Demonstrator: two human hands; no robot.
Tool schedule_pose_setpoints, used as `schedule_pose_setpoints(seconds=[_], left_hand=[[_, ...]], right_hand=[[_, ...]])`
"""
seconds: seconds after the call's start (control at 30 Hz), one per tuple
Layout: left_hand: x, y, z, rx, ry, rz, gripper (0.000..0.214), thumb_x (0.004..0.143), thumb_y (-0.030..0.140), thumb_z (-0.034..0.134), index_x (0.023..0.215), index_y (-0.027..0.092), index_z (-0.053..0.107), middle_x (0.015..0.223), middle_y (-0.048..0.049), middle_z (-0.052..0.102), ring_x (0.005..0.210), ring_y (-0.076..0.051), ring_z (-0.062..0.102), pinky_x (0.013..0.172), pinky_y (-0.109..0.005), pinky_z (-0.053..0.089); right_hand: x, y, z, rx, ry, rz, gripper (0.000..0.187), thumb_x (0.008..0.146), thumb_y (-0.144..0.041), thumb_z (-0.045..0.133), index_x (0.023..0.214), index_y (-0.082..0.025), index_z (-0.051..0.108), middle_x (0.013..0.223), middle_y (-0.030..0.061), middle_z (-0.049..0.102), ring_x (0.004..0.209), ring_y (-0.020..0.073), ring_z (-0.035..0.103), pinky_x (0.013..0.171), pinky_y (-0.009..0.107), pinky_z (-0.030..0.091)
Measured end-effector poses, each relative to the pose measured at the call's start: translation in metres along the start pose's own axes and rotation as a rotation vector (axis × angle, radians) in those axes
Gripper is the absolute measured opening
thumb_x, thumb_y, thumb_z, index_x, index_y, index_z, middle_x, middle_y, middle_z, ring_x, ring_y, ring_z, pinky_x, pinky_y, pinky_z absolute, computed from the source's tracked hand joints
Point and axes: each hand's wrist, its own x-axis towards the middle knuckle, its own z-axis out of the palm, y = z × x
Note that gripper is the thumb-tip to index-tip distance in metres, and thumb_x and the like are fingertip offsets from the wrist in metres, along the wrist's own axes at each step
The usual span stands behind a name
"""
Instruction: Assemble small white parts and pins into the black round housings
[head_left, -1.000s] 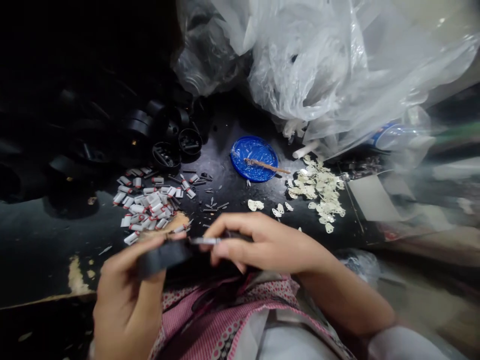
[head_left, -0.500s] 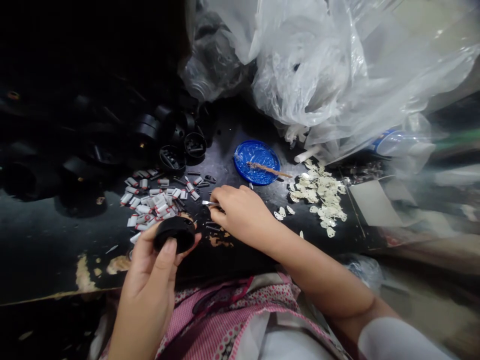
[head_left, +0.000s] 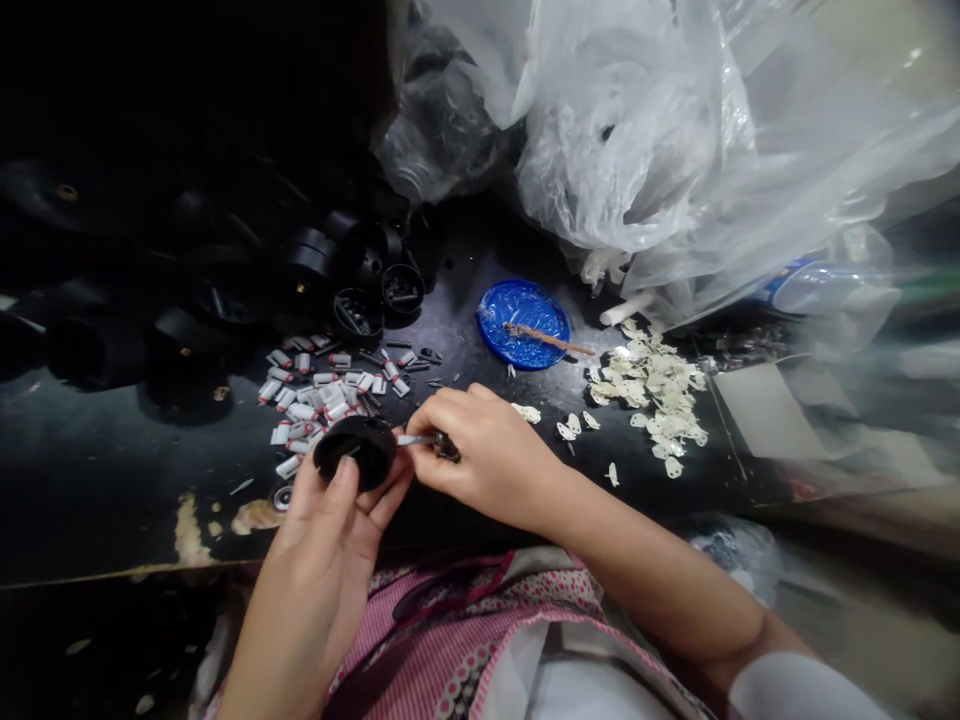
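Note:
My left hand [head_left: 330, 545] is wrapped around a round black plastic housing [head_left: 355, 452], its thumb pressing on the near rim and the open side tilted toward me. In my right hand [head_left: 484, 450], pinched between the fingers, is a small tool with a flat metal blade [head_left: 415, 440], like a screwdriver, its dark handle partly covered. The blade points left at the housing's side wall; whether its tip touches cannot be made out. Just behind the housing lies a pile of small grey-white cylinders with red ends [head_left: 322, 398], mixed with dark springs [head_left: 369, 402].
Several more black housings [head_left: 307, 255] crowd the dark left back. A blue lid [head_left: 517, 345] of clear grease holds a brown stick [head_left: 551, 340]. Thin pale metal plates [head_left: 660, 390] lie heaped to the right. Crumpled clear plastic bags [head_left: 615, 150] fill the back.
My right hand has brought the tool against or close to the housing's right side, turning the blade toward it. The housing has tilted slightly in my left hand. The camera view has shifted a little.

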Motion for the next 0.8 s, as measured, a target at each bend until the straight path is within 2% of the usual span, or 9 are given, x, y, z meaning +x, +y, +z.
schedule_pose_setpoints(seconds=[0.13, 0.3, 0.43, 0.57, 0.8], left_hand=[[0.002, -0.007, 0.0, -0.139, -0.024, -0.034, 0.018, 0.084, 0.03, 0.062, 0.101, 0.027, 0.066, 0.105, -0.0003, 0.072, 0.098, -0.018, 0.067, 0.089, -0.032, 0.054], [-0.002, -0.008, 0.001, -0.184, -0.047, -0.012, 0.019, 0.086, 0.026, 0.059, 0.103, 0.027, 0.066, 0.106, 0.0, 0.072, 0.099, -0.017, 0.066, 0.091, -0.032, 0.052], [-0.003, -0.009, 0.001, -0.163, -0.037, -0.025, 0.019, 0.084, 0.029, 0.063, 0.102, 0.028, 0.067, 0.105, 0.0001, 0.072, 0.099, -0.017, 0.067, 0.088, -0.028, 0.053], [-0.004, -0.015, 0.0, -0.108, -0.048, -0.072, 0.025, 0.078, 0.028, 0.069, 0.102, 0.031, 0.067, 0.109, 0.0025, 0.071, 0.104, -0.018, 0.065, 0.086, -0.026, 0.054], [-0.004, -0.019, -0.004, -0.014, -0.124, -0.042, 0.029, 0.079, 0.029, 0.069, 0.107, 0.035, 0.064, 0.118, 0.005, 0.067, 0.114, -0.016, 0.059, 0.088, -0.021, 0.051]], right_hand=[[-0.013, -0.005, 0.001, 0.108, 0.147, -0.019, 0.007, 0.087, -0.021, 0.058, 0.085, -0.015, 0.062, 0.082, 0.0003, 0.068, 0.074, 0.0119, 0.058, 0.071, 0.028, 0.033], [-0.018, -0.006, -0.001, 0.158, 0.183, 0.018, 0.008, 0.087, -0.022, 0.06, 0.082, -0.015, 0.061, 0.078, -0.0004, 0.066, 0.072, 0.0114, 0.057, 0.07, 0.028, 0.033], [-0.019, -0.01, -0.004, 0.296, 0.233, 0.038, 0.005, 0.083, -0.017, 0.063, 0.079, -0.016, 0.059, 0.076, -0.0022, 0.065, 0.069, 0.0092, 0.057, 0.07, 0.025, 0.036], [-0.018, -0.011, -0.001, 0.18, 0.251, 0.011, 0.006, 0.084, -0.016, 0.06, 0.078, -0.016, 0.061, 0.074, -0.0013, 0.066, 0.065, 0.01, 0.055, 0.069, 0.028, 0.034], [-0.018, -0.011, 0.0, 0.028, 0.282, -0.074, 0.01, 0.084, -0.014, 0.054, 0.079, -0.015, 0.063, 0.071, -0.0006, 0.065, 0.061, 0.0102, 0.052, 0.068, 0.03, 0.032]])
